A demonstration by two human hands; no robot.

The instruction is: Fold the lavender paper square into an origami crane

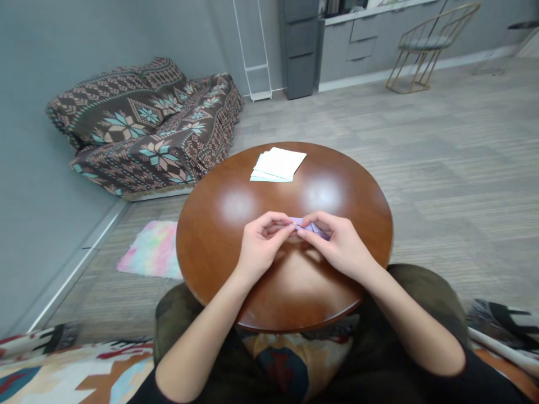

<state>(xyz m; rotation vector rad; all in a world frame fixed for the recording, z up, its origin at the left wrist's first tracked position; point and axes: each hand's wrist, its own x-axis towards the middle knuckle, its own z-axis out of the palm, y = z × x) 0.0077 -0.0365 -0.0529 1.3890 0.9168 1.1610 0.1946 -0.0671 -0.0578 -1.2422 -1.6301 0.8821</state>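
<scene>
"So, where've we got the paper (311, 228)?"

"Btwn our L hand (263, 238) & R hand (339, 241), over the middle of the table (214, 235). Can't tell if it touches the wood."

"Which way's it pointing?"

"Long axis slants: far L end by our L fingertips, near R end tucked in by our R palm. Purple, looks folded; our fingers hide part, so full shape's unclear."

"And our fingers?"

"Both hands pinching it, thumb + index clamped on it, tips of the two hands nearly meeting. Other fingers curled, partly hidden."

"Any containers?"

"Drawers (362, 49) under the counter (379, 10), closed, so we can't see what's inside."

"Labels?"

"Stuff (352, 5) on the counter's too small & blurry for us to read."

"What else is on the table?"

"Sheets (280, 164), whitish w/ pale green edges, fanned in a pile at the far side, well apart from our hands."
</scene>
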